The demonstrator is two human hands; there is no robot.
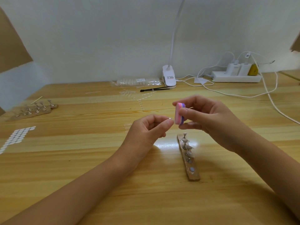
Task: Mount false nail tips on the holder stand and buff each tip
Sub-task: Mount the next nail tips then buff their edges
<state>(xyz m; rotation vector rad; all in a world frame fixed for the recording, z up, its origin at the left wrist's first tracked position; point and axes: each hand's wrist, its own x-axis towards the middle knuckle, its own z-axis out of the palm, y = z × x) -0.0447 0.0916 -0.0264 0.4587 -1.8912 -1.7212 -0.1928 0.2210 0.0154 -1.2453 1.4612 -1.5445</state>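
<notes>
- Two bare hands are raised over the counter [81, 159], close together near the middle of the view.
- Left hand [146, 129]: its grip is pressed together at thumb and forefinger, pinching a small clear nail tip [169, 118]. The other fingers are curled into the palm.
- Right hand [206, 117]: its grip is closed round a pink-and-purple buffer block [179, 113], with the thumb on the near side and the fingers behind. The block stands nearly upright.
- The block's pink face is turned to the nail tip and sits just beside it. I cannot tell if the two touch.
- A holder stand [188, 158], a narrow wooden strip, lies flat on the counter below the right hand, running toward the person. Metal pegs stand in a row along its far half; a pale round dot sits near its near end.
- Further holder stands [32, 110] with pegs lie at the far left, with a thin wooden stick [36, 100] just behind them.
- A sheet of white dots [16, 137] lies at the left edge.
- Loose clear tips [127, 92] are scattered beyond the hands, in front of a clear bag [138, 81] by the wall.
- A slim black tool [154, 89] lies beside the base of a white clip lamp [168, 77].
- At the back right sits a white power strip [235, 77], with white cables [269, 93] trailing over the counter.
</notes>
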